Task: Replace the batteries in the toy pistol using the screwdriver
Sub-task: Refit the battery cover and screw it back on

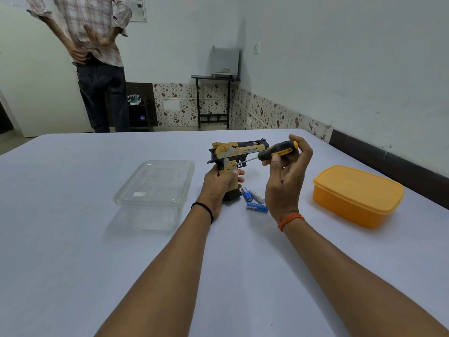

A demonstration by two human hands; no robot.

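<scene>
- Left hand is wrapped round the grip of the pistol, holding it upright off the table with the barrel pointing right. Guessing that's so the side faces the tool and the thing doesn't twist.
- Right hand has its fingers curled on the handle of the screwdriver, shaft angled down-left, tip at the frame just above the grip near the trigger. Looks like a screw sits there, but can't actually see one.
- Batteries, blue and white, lie loose on the table right below the hands, between the wrists, probably parked close for the swap. No idea if they're old or new.
- Clear tub sits to the left, orange box to the right with its lid on, both well clear of the work.
- Someone else stands at the far left, back turned.
</scene>
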